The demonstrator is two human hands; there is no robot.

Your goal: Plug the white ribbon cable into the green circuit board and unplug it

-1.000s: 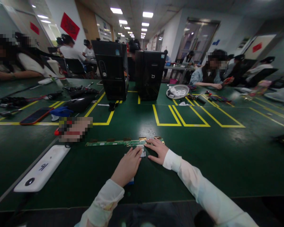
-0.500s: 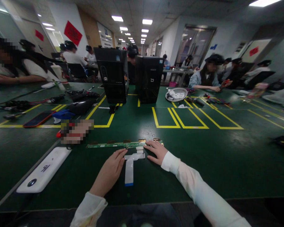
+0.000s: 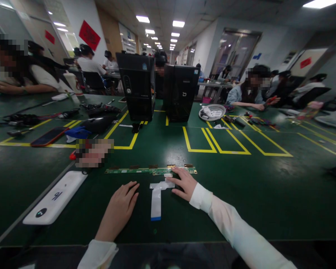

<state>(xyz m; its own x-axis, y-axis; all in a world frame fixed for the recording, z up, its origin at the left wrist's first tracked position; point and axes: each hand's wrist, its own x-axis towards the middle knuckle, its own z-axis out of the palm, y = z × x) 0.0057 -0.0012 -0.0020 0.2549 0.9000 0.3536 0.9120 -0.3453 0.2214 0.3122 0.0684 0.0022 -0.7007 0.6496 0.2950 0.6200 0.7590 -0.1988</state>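
Observation:
A long, narrow green circuit board (image 3: 140, 170) lies crosswise on the green table, with copper-coloured tabs along its far edge. From a connector near its right part a white flat ribbon cable (image 3: 156, 201) runs toward me, bent into an L, with a blue end. My right hand (image 3: 184, 183) rests over the right part of the board and the cable's connector, fingers spread, one fingertip by the cable. My left hand (image 3: 120, 207) lies on the table left of the cable, apart from it, fingers stretched out with nothing in them.
A white power bank-like device (image 3: 56, 198) lies at the left, beside a pixelated item. Two black computer towers (image 3: 182, 93) stand ahead. A white basket (image 3: 212, 112), cables and tools lie across the far table. Other people sit at the left, right and back.
My left hand has drawn back to the left, away from the cable. My right hand has shifted slightly, with a finger now reaching over the cable's connector end. The view has tilted slightly.

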